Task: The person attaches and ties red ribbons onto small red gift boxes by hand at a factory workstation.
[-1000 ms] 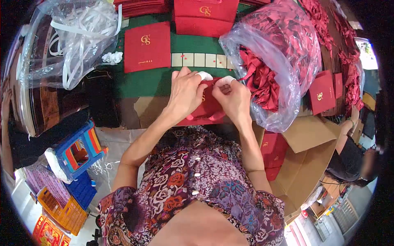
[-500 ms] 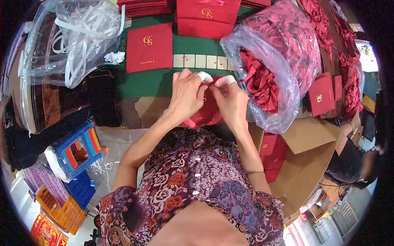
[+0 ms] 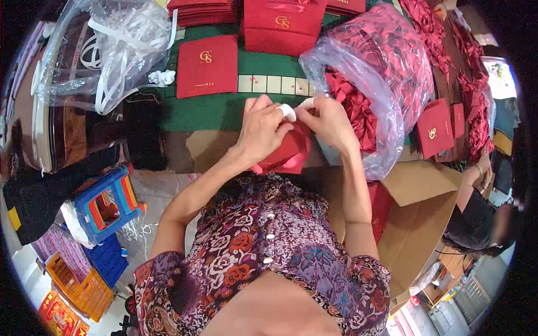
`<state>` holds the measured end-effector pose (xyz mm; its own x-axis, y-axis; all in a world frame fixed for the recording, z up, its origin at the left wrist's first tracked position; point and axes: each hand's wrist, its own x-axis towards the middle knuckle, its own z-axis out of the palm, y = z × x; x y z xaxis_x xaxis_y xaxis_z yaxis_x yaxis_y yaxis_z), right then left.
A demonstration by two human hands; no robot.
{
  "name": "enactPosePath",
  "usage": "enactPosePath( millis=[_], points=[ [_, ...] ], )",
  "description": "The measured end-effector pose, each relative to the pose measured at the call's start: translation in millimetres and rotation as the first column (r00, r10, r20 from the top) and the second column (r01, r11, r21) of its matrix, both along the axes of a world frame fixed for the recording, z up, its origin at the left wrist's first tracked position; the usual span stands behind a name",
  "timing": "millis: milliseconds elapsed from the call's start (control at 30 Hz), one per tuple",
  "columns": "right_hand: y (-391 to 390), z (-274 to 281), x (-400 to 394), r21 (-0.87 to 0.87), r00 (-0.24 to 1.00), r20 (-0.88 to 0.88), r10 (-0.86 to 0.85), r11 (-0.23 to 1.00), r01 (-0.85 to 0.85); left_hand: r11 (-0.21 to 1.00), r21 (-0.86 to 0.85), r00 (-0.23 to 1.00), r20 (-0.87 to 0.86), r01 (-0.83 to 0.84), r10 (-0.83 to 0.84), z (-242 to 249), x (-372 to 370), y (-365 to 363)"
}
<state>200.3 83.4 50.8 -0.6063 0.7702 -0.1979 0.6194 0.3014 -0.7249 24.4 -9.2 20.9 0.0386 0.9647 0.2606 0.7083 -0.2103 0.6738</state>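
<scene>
A red paper bag (image 3: pixel 283 154) lies at the table's front edge, close to my body, under both hands. My left hand (image 3: pixel 262 127) is at the bag's upper left, with white wrapping on a fingertip and its thumb and finger bent close together. Beside it, my right hand (image 3: pixel 332 120) is pinched at the bag's upper right, also with white on a finger. What is between the fingertips is too small to make out. A clear plastic sack (image 3: pixel 386 73) of red ribbons (image 3: pixel 356 112) lies right of my right hand.
A flat red bag (image 3: pixel 207 66) and a standing red bag (image 3: pixel 283 25) are behind my hands, near a strip of pale squares (image 3: pixel 268 84). White ribbons in plastic (image 3: pixel 129 45) lie at left. An open cardboard box (image 3: pixel 417 224) stands at right; another person (image 3: pixel 476 215) is beyond it.
My right hand has moved right and slightly up, away from the bag's middle. My left hand has shifted a little right. More of the bag's red surface shows between them.
</scene>
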Motion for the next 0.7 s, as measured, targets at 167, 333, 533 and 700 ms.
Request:
enactPosePath(
  millis=[167,333,533,700],
  points=[
    [26.3,-29.1,10.1,-0.206,0.974,-0.125,0.188,0.955,-0.211,0.985,0.169,0.995,-0.098,0.022,-0.005,-0.3,4.8,-0.7],
    [21.5,-46.6,2.4,-0.326,0.960,-0.265,-0.090,0.945,-0.002,0.994,0.106,0.999,-0.015,0.033,-0.031,3.3,-0.7,4.1],
    [21.0,-36.7,-10.5,0.008,0.911,-0.188,-0.368,0.927,0.376,0.999,0.010,0.999,-0.012,0.038,-0.038,-1.7,-3.8,7.3],
    [18.3,-44.9,-6.5,0.031,0.854,-0.294,-0.430,0.888,0.458,1.000,0.022,0.999,-0.032,0.011,-0.010,-12.5,-8.8,8.6]
  ],
)
